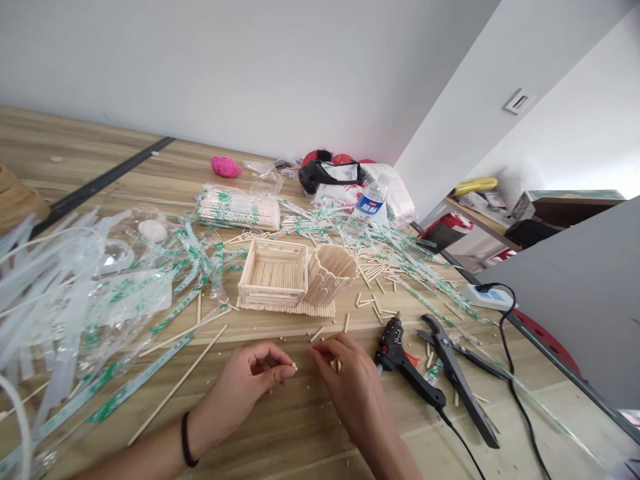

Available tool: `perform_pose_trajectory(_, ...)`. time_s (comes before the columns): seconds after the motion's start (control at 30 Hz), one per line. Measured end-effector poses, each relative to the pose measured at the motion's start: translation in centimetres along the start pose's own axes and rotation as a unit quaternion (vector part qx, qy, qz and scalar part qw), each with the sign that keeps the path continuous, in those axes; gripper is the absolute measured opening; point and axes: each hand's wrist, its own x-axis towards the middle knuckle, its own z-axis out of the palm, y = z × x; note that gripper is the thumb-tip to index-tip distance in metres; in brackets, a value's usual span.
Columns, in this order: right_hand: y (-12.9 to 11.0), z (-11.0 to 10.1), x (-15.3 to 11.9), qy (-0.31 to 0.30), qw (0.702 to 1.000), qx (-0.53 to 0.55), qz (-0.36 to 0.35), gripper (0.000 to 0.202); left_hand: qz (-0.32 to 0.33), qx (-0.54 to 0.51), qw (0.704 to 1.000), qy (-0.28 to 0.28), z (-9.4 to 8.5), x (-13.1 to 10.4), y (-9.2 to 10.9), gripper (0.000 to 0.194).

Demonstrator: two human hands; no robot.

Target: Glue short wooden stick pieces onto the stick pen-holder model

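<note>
My left hand (255, 373) is closed in a pinch on a tiny pale wooden bit (295, 367) at its fingertips. Opposite it, a short distance away, my right hand (345, 377) curls with thumb and forefinger brought together. A pale stick end shows among the right fingers; whether they grip it is unclear. Just beyond both hands stands a construction of thin wooden sticks: an open rectangular box (275, 273) beside a round stick cup (333, 275), both on a stick base (285, 307). Short cut sticks (347, 323) lie near the right hand.
Right of my hands lie a black glue gun (400, 360) with its cord and a cutter tool (457, 377). Plastic wrappers (130, 293) cover the left side. Behind stand a bagged stick bundle (237, 208), a water bottle (367, 207) and pink yarn (226, 167). A power strip (489, 297) sits far right.
</note>
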Motion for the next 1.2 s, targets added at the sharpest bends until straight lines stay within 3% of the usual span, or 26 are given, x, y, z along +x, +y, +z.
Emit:
perform_pose_trajectory(0.13, -0.3, 0.0, -1.1, 0.023, 0.98, 0.193, -0.038, 0.015, 0.01, -0.007, 1.0, -0.006, 0.0, 0.0, -0.1, 0.02)
perform_pose_trajectory(0.33, -0.3, 0.7, -1.5, 0.029, 0.955, 0.293, -0.022, 0.017, 0.013, -0.015, 1.0, -0.009, -0.1, -0.1, -0.1, 0.021)
perform_pose_trajectory(1.2, -0.5, 1.2, -1.9, 0.022, 0.957, 0.288, -0.012, 0.025, 0.01, -0.015, 1.0, -0.013, -0.1, -0.2, 0.1, 0.023)
